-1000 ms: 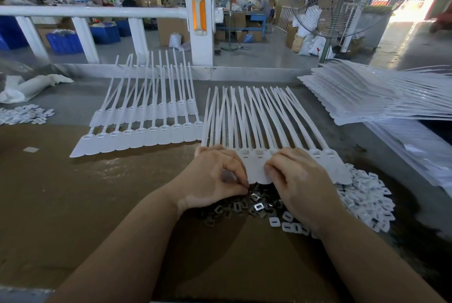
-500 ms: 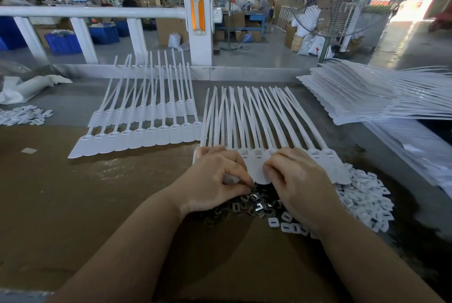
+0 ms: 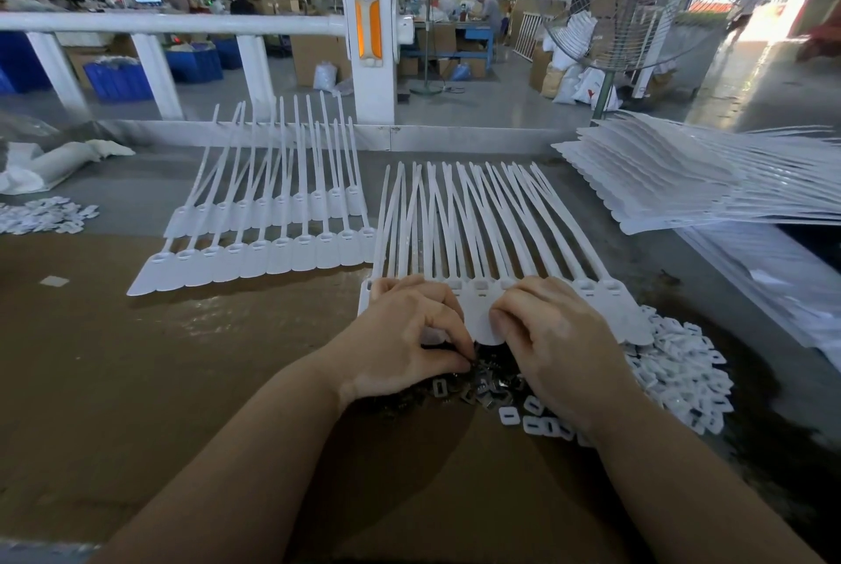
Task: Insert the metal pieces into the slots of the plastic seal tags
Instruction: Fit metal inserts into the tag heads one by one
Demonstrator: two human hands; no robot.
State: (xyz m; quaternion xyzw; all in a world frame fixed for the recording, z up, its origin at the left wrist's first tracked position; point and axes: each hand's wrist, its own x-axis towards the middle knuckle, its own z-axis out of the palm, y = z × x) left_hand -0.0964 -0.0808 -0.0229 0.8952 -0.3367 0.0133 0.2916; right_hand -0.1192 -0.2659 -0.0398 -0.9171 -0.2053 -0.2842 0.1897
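Head view: forward-down, close over hands [image 3: 478, 336], workshop beyond.

Left hand [image 3: 405, 336] shifted down and toward body since a second ago: fingertips [image 3: 462, 352], earlier curled on tag heads [image 3: 482, 313], now dipped into dark pile of metal pieces [image 3: 482, 381], pinched together there. Whether piece is held, cannot tell. Right hand [image 3: 559, 336] barely moved, knuckles slightly nearer left hand. View tilted marginally.
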